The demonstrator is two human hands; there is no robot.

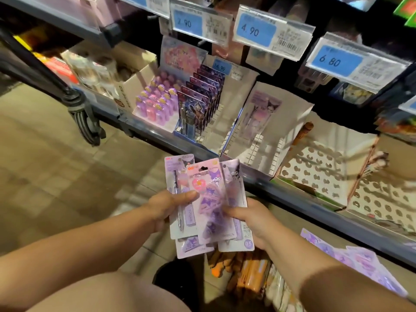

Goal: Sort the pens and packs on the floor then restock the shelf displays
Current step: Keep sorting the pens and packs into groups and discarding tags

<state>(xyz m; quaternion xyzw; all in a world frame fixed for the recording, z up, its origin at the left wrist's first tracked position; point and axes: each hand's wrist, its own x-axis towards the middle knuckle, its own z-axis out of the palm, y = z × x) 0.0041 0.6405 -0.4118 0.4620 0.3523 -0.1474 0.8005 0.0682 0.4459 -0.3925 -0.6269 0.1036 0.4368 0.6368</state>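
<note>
I hold a fanned stack of purple and pink stationery packs (203, 199) in front of the bottom shelf. My left hand (166, 206) grips the stack's left side, thumb across the front pack. My right hand (249, 218) pinches its right side. More purple packs (360, 264) lie on the floor at the right. Orange pens (249, 271) lie on the floor below my hands. A white display box (270, 129) on the shelf holds one purple pen pack standing at its back.
Left of it stands a display box with dark purple card packs (198, 106) and a tray of purple capped items (157, 102). At the right sit perforated display trays (315, 174). Price tags (254, 30) hang above. A dark stand leg (87, 122) is on the floor at left.
</note>
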